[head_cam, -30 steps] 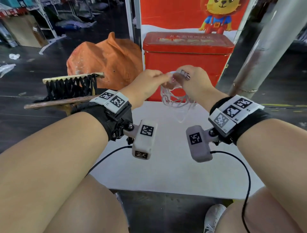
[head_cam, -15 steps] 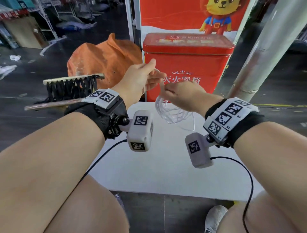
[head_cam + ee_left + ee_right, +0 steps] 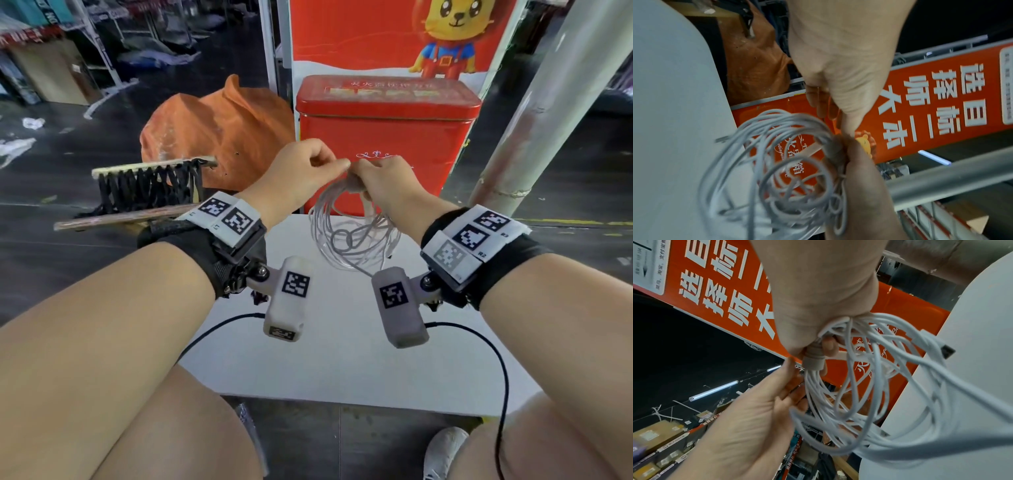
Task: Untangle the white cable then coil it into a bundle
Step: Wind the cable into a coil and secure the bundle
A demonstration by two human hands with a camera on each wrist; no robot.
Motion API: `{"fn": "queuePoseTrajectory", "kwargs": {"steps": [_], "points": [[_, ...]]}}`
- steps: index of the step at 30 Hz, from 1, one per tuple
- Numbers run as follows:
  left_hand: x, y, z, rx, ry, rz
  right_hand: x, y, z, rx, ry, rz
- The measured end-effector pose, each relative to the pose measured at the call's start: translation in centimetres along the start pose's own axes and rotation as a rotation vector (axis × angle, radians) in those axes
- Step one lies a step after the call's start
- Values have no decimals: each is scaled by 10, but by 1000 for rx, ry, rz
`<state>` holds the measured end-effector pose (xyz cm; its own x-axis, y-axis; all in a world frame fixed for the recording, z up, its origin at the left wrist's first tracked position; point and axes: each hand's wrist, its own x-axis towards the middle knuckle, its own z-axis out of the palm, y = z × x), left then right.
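On the far left we see a wooden rack (image 3: 150,192) strung with black cords, and just behind it a bulging orange sack (image 3: 219,133) whose contents we cannot see. Moving right, our left hand (image 3: 301,171) is raised above the white counter (image 3: 342,363), its thumb and fingers curled and pinching the top of the white cable (image 3: 352,236), right where it meets the other hand. The cable hangs between the two hands as a loose bunch of loops, in the air above the far part of the counter; one plug end (image 3: 947,352) sticks out to the side in the right wrist view. Our right hand (image 3: 383,178) is closed in a fist around the gathered top of the loops. Behind the hands stands a red tin box (image 3: 387,113) with its lid on, so nothing inside shows. At the far right a grey pole (image 3: 555,99) leans upward.
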<state>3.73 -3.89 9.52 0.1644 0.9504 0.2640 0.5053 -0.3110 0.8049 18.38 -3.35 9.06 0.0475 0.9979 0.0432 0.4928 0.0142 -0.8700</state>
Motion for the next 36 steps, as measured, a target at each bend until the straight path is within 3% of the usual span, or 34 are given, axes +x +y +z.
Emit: {"fn": "queuePoseTrajectory", "kwargs": {"steps": [3,5,8,12,21,24,26,32,36], "points": [[-4,0,6,65,-126,16,0,-3,3,96,36,3],[-5,-2,10,36,-136,32,1,-4,5,114,60,-27],[-6,0,12,-58,-85,43,3,-2,3,144,80,-87],[-4,1,12,2,-50,107,2,-3,1,55,76,-223],[-1,-10,13,62,40,181,2,-3,-9,-240,-143,-227],[2,-13,16,281,149,250,3,-1,-7,-225,-85,-218],[4,-11,16,294,171,244,6,2,-4,-200,12,-232],[-2,-8,27,238,-22,156,11,4,0,-67,212,-180],[2,-21,37,160,-142,148,6,3,1,166,199,-182]]}}
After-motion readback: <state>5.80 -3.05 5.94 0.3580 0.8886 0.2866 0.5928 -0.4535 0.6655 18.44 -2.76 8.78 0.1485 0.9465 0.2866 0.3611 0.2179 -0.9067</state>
